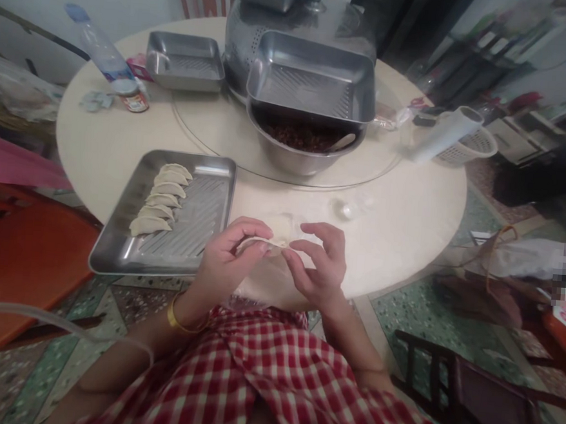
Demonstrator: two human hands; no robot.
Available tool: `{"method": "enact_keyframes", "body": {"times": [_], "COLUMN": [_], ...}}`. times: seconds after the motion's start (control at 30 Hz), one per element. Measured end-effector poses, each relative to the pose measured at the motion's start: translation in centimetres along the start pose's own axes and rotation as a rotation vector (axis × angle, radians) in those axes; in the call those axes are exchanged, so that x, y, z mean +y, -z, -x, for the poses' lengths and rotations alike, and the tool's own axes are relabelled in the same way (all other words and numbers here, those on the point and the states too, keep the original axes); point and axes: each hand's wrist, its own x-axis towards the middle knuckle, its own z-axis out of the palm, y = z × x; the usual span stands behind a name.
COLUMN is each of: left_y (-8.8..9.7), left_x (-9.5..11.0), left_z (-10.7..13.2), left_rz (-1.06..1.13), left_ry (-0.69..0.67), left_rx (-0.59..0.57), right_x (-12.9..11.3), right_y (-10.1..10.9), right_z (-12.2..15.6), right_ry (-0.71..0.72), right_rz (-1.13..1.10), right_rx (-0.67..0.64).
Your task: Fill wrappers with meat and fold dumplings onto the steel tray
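Red-checked cloth (271, 379) over lap, closest to lens. Left hand (221, 259), gold bangle (181, 321) on wrist, and right hand (320, 266) meet just right of steel tray (115, 258), at near edge of round table (407, 233). Fingertips of both hands pinch folded dumpling (266, 242) held between them. Row of finished dumplings (160, 200) lies along tray's left side. Beyond tray to right: steel bowl (291, 161) of dark filling (302, 136), empty pan (312, 78) resting on bowl rim. Far beyond tray: second pan (184, 60), plastic bottle (98, 44).

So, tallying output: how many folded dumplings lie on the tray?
6 dumplings, one overlapping column down the left of the tray. An unfinished dumpling is pinched between left hand and right hand.
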Motion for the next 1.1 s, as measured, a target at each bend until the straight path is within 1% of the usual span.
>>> {"method": "enact_keyframes", "body": {"times": [0.2,0.3,0.53,0.63,0.77,0.9,1.0,1.1], "left_y": [0.02,-0.01,-0.01,0.01,-0.05,-0.15,-0.19,-0.19], "left_x": [0.00,0.03,-0.11,-0.19,-0.13,-0.09,0.02,0.23], "left_z": [-0.02,-0.01,0.03,0.09,0.11,0.10,0.09,0.06], "left_rz": [-0.007,-0.015,0.004,0.015,0.028,0.036,-0.005,-0.063], "left_ry": [-0.019,-0.015,-0.001,-0.001,0.006,0.026,0.018,-0.022], "left_rx": [0.004,0.003,-0.010,-0.001,0.007,0.004,0.003,-0.008], "right_x": [-0.37,-0.43,-0.12,-0.07,-0.17,-0.39,-0.60,-0.74], "right_y": [0.30,0.29,0.00,0.08,0.37,0.55,0.62,0.74], "right_z": [-0.36,-0.35,-0.10,-0.05,-0.14,-0.36,-0.52,-0.64], "right_ry": [-0.056,-0.029,0.026,0.022,-0.052,-0.120,-0.195,-0.293], "right_rz": [-0.092,-0.092,-0.033,-0.010,-0.042,-0.119,-0.186,-0.267], "right_rx": [-0.038,-0.021,-0.046,-0.039,-0.030,-0.049,-0.086,-0.149]}}
